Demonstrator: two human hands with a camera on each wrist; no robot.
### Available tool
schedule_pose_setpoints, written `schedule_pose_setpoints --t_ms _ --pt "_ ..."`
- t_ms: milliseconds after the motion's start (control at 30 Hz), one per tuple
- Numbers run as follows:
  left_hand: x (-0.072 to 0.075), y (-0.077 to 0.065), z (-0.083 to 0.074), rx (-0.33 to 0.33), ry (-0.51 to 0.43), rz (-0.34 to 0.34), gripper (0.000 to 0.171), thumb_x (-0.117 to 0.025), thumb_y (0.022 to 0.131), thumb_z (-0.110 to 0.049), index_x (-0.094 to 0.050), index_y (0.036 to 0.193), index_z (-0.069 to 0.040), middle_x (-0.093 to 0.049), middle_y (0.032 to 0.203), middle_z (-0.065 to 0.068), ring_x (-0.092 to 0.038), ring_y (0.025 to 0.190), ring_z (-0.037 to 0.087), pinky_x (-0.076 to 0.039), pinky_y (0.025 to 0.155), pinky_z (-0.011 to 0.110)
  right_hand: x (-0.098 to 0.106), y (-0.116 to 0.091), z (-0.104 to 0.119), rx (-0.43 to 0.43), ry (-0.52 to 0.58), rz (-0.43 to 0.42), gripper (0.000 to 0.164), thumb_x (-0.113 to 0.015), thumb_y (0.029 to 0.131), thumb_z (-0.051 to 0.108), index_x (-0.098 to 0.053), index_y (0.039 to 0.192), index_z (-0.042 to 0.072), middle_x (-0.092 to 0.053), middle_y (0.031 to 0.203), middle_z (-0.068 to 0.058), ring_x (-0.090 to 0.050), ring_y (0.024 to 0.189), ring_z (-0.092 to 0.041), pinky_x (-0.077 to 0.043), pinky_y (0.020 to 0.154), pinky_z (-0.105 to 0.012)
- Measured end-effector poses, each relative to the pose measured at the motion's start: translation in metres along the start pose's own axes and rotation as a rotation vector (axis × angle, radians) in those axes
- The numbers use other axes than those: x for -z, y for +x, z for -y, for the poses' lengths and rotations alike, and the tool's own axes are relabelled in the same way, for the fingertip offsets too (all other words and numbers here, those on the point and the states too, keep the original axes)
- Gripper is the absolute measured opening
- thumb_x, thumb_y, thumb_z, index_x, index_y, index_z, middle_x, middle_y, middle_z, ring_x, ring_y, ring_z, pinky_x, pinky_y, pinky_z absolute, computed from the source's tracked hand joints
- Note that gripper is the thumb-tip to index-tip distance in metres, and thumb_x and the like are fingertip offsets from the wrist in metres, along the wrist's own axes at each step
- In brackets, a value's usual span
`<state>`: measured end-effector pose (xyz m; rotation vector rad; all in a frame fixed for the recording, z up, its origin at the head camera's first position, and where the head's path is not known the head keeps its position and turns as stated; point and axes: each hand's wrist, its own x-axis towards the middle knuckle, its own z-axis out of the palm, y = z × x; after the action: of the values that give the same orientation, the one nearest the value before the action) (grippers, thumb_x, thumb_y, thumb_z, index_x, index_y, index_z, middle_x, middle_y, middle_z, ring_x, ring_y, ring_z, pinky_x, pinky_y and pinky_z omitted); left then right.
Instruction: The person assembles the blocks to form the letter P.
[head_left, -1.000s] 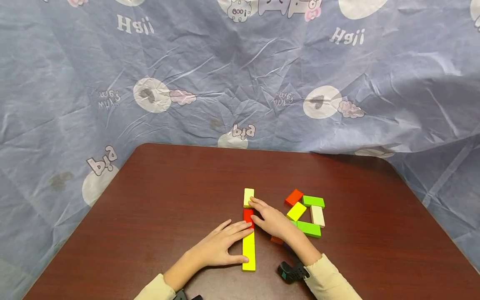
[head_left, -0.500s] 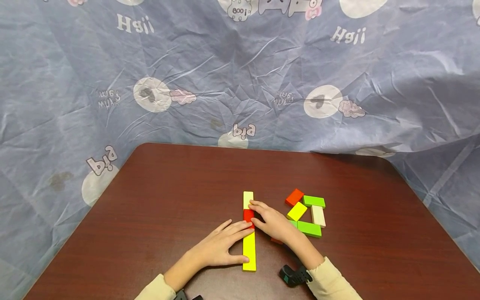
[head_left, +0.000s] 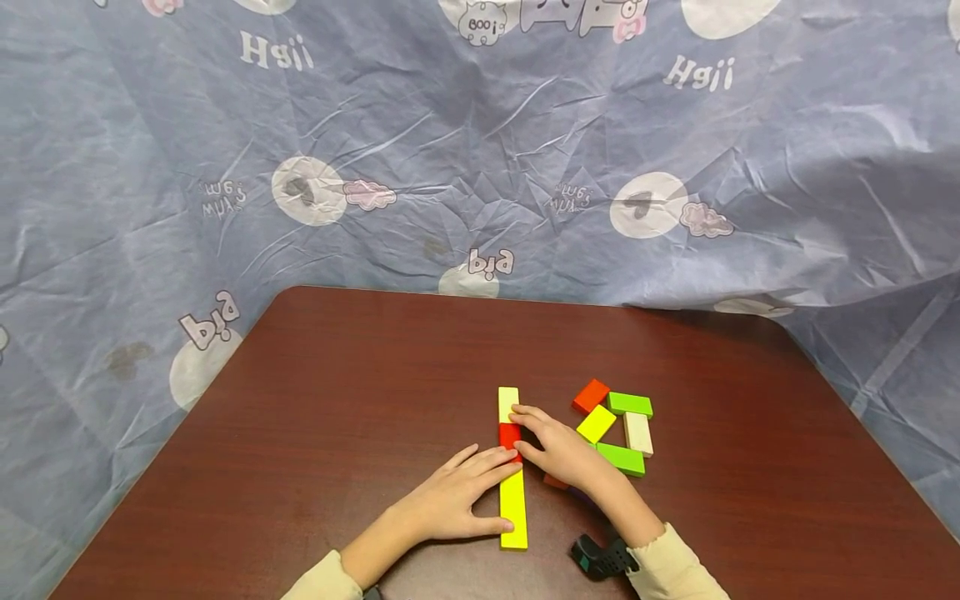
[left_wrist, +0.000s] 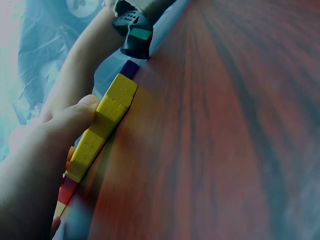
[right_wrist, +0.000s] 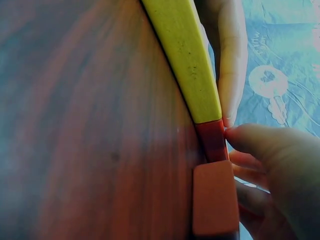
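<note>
A straight row of blocks lies on the brown table, with a cream block [head_left: 507, 403] at the far end, a red block [head_left: 507, 435] behind it and a yellow stretch [head_left: 513, 510] nearest me. My left hand [head_left: 453, 502] spreads along the row's left side. Its fingertips rest at the red block and its thumb presses the yellow part [left_wrist: 102, 127]. From the other side my right hand [head_left: 562, 451] touches the row, index finger at the cream block and thumb at the red block [right_wrist: 213, 139]. Both hands have relaxed, fairly straight fingers.
Right of the row lie loose blocks: a red one [head_left: 591, 396], a yellow one [head_left: 597, 424], green ones [head_left: 622, 459] and a white one [head_left: 638, 434]. An orange block [right_wrist: 216, 200] sits partly under my right forearm. Patterned cloth [head_left: 480, 167] hangs behind the table.
The cream block has been drawn toward me and now lines up against the red one. Since then both hands have shifted the whole row slightly to the right.
</note>
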<state>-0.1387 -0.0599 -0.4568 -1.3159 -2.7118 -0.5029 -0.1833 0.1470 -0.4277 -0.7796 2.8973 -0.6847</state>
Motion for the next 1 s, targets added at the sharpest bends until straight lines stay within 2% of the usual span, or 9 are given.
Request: schedule_pose_setpoints --t_ms 233,400,533,667,733,833,1000 --pt "-0.003 0.0 -0.002 0.012 -0.028 0.013 0.07 -0.04 0.085 -0.065 -0.033 0.141 -0.024 -0.03 0.147 -0.01 -0.027 0.136 0.006 -0.025 0.11 0.044 -0.001 -0.005 0.0 0.002 -0.004 -0.02 0.047 -0.059 0.088 0.023 -0.048 0.131 0.008 -0.042 0.14 -0.006 -0.048 0.122 -0.027 -0.04 0.1 -0.046" --pt "-0.003 0.0 -0.001 0.004 -0.025 0.017 0.07 -0.038 0.085 -0.065 -0.032 0.142 -0.025 -0.027 0.149 -0.009 -0.025 0.137 0.007 -0.024 0.111 0.044 0.003 -0.009 -0.004 -0.018 -0.024 -0.112 0.048 -0.059 0.087 0.025 -0.048 0.131 0.008 -0.044 0.138 -0.007 -0.047 0.122 -0.029 -0.034 0.102 -0.053" --pt "-0.003 0.0 -0.001 0.003 -0.023 0.018 0.069 -0.037 0.085 -0.065 -0.032 0.141 -0.025 -0.027 0.149 -0.007 -0.024 0.138 0.008 -0.023 0.112 0.043 0.016 -0.013 -0.015 -0.099 -0.088 -0.228 0.042 -0.059 0.087 0.026 -0.055 0.125 0.008 -0.05 0.131 -0.009 -0.049 0.119 -0.031 -0.031 0.101 -0.057" --pt "-0.002 -0.001 -0.001 0.001 -0.027 0.013 0.07 -0.039 0.085 -0.065 -0.032 0.142 -0.025 -0.026 0.15 -0.006 -0.023 0.138 0.009 -0.022 0.112 0.042 0.029 -0.017 -0.029 -0.243 -0.157 -0.291 0.039 -0.056 0.088 0.026 -0.057 0.121 0.004 -0.052 0.126 -0.013 -0.048 0.117 -0.034 -0.029 0.1 -0.057" --pt "-0.002 -0.001 -0.001 -0.002 -0.029 0.012 0.07 -0.039 0.085 -0.065 -0.031 0.142 -0.025 -0.025 0.15 -0.006 -0.023 0.138 0.009 -0.022 0.112 0.043 0.034 -0.018 -0.035 -0.306 -0.193 -0.283 0.04 -0.055 0.088 0.026 -0.057 0.119 0.001 -0.053 0.123 -0.015 -0.048 0.116 -0.035 -0.029 0.099 -0.057" --pt "-0.003 -0.001 -0.001 -0.001 -0.037 0.018 0.071 -0.038 0.085 -0.065 -0.03 0.142 -0.024 -0.024 0.15 -0.006 -0.023 0.138 0.01 -0.022 0.112 0.043 0.035 -0.02 -0.04 -0.355 -0.243 -0.249 0.041 -0.054 0.088 0.026 -0.058 0.117 -0.002 -0.055 0.121 -0.017 -0.049 0.115 -0.036 -0.029 0.099 -0.056" --pt "-0.002 0.0 -0.002 0.002 -0.045 0.021 0.072 -0.038 0.085 -0.065 -0.028 0.143 -0.024 -0.024 0.151 -0.005 -0.022 0.139 0.01 -0.022 0.112 0.043 0.028 -0.016 -0.038 -0.302 -0.246 -0.219 0.041 -0.054 0.088 0.025 -0.056 0.12 -0.002 -0.055 0.124 -0.015 -0.049 0.118 -0.034 -0.028 0.101 -0.056"
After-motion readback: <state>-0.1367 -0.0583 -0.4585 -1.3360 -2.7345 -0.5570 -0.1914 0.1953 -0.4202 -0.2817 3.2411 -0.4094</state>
